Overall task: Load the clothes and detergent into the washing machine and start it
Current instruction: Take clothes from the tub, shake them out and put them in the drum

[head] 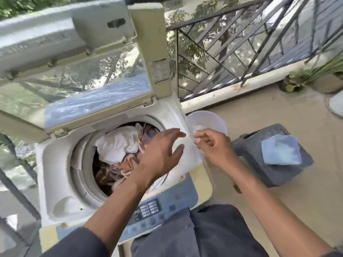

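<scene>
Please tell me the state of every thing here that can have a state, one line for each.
Washing machine lid: open, raised.
Drum: loaded with clothes.
Left hand: open, above the drum.
Right hand: pinches something small and white, too blurred to name.
White bucket: upright beside the machine.

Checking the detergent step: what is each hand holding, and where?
Right hand pinches something small and whitish in its fingers; what it is cannot be told. Left hand holds nothing.

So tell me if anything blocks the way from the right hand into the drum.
Nothing visible does. The lid is raised, and the drum lies open with clothes piled inside. The left hand hovers over the drum's right edge, beside the right hand, which pinches something white.
</scene>
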Motion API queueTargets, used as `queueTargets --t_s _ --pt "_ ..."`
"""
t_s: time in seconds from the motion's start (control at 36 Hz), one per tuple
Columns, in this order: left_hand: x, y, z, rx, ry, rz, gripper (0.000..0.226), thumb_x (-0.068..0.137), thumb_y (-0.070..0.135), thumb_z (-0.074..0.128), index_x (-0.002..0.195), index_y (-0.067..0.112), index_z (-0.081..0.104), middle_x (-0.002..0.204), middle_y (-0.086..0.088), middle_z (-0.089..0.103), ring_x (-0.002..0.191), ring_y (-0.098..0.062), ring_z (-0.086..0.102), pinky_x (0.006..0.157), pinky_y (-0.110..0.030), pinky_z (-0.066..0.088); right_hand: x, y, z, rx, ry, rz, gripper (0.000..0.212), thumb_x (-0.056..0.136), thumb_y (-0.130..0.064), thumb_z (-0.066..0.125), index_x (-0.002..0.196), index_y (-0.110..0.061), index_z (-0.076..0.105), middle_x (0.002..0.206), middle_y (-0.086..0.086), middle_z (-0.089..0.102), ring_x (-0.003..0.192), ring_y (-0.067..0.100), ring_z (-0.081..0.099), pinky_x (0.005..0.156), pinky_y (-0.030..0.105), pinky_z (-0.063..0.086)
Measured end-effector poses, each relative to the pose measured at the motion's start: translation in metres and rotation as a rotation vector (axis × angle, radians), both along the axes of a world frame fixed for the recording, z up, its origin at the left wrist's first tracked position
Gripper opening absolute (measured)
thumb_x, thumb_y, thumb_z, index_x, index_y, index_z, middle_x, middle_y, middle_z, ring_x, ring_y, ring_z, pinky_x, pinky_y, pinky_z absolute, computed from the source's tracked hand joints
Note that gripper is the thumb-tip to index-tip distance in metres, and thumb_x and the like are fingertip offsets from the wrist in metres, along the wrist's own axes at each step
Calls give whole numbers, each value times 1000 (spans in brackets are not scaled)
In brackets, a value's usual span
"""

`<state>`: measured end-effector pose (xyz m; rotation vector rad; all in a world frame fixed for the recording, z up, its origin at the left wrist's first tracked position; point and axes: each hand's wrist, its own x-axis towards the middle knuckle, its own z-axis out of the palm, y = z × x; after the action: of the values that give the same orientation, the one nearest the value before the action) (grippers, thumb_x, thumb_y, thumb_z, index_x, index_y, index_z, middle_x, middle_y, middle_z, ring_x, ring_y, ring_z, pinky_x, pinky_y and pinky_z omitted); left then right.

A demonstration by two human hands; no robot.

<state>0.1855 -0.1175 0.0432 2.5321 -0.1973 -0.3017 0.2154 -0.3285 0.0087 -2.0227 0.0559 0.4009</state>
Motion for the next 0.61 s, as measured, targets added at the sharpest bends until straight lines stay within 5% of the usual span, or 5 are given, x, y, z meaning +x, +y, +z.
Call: queueTargets --t_s 0.14,0.28,0.61 --pt "33 -38 -2 -2 -18 -69 38 98 34 57 133 21 67 142 0 65 136 -21 56 114 -35 44 17 -40 0 27 30 -52 20 93 -14 68 96 -33 77 89 -13 77 81 0 69 76 21 53" --pt "65 -71 -11 45 27 -155 34 99 27 61 131 19 68 136 1 69 128 -20 60 105 -28 44 39 -78 -18 14 110 -112 21 93 -17 68 96 -37 75 92 -7 77 84 9 71 78 26 57" --pt "148 -146 -99 139 374 -184 55 88 49 44 129 21 68 131 0 71 121 -27 65 101 -40 52 99 -135 -103 -202 327 -19 14 97 -28 61 104 -36 70 93 -19 73 78 3 67 58 15 44"
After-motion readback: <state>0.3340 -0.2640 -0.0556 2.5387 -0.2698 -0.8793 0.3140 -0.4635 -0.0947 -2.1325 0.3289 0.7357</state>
